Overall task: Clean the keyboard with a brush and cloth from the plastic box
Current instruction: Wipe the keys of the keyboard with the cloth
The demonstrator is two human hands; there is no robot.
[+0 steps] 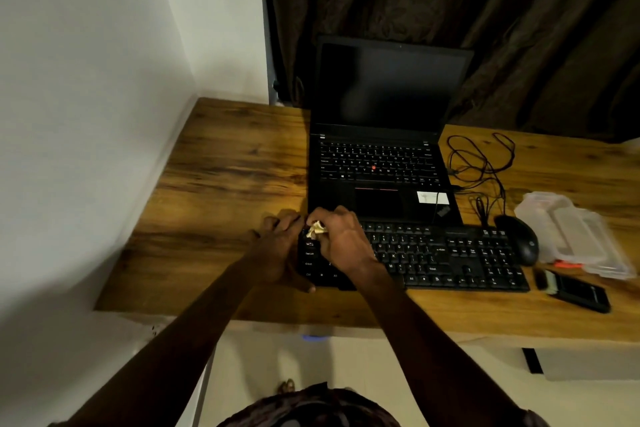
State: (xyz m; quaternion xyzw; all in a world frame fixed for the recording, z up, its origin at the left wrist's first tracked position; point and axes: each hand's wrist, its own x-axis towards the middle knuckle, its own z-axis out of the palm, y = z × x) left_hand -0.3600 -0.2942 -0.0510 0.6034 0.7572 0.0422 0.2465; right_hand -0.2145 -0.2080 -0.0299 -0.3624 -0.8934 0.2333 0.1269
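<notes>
A small crumpled yellowish cloth (317, 229) is pinched between the curled fingers and thumb of the right hand (343, 241), just left of the frame's centre, and is pressed down onto the top left corner keys of the keyboard (450, 260). The fingers of the left hand (278, 248) are laid fairly straight and close together against the keyboard's left end, with the thumb at its near edge, so the board appears to be braced rather than gripped.

The keyboard is set across the wooden desk (225, 184) directly in front of an open laptop (381, 163), with a mouse (519, 241) at its right end. Further right, the plastic box (575, 236) is seen lying open, and an orange object (568, 265) at its near edge may be the brush, though that cannot be confirmed. A phone (578, 293) lies below it.

The cloth stage is judged to be under way at the far left; the keys toward the right are presumably still to be wiped. Whether brushing has been done cannot be told.
</notes>
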